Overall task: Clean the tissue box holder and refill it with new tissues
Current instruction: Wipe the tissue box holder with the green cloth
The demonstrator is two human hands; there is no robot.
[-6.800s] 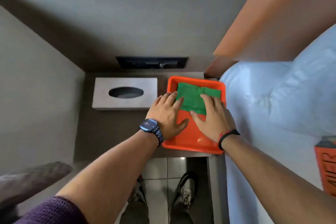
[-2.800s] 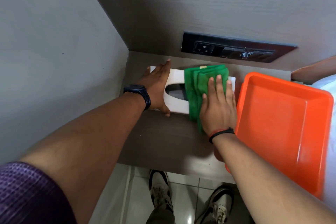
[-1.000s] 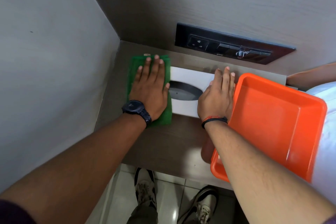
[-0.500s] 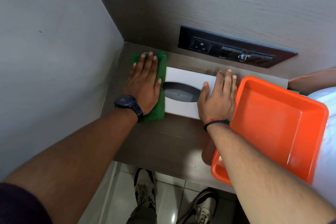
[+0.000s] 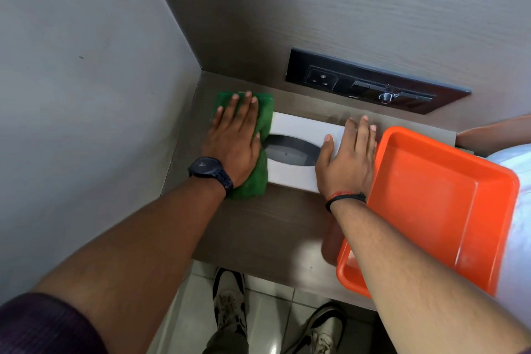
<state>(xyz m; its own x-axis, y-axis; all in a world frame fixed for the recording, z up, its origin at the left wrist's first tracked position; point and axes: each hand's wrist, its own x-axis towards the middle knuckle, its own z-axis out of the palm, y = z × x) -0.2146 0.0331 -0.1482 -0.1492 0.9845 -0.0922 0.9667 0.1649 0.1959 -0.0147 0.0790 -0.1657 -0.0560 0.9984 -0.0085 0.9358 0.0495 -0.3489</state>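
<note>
The one tissue box holder [image 5: 290, 149] sits on the worktop [image 5: 258, 227] near the back wall, its oval slot showing no tissue. The left hand [image 5: 234, 142] presses one green cloth [image 5: 253, 181] flat against the holder's left end — wiping that side, I judge. The right hand [image 5: 349, 158] lies flat on the right end, bracing it; neither grip is clenched. One orange tray [image 5: 431, 204] waits beside — empty.

Soft daylight, sharp, wide-angle edge distortion
</note>
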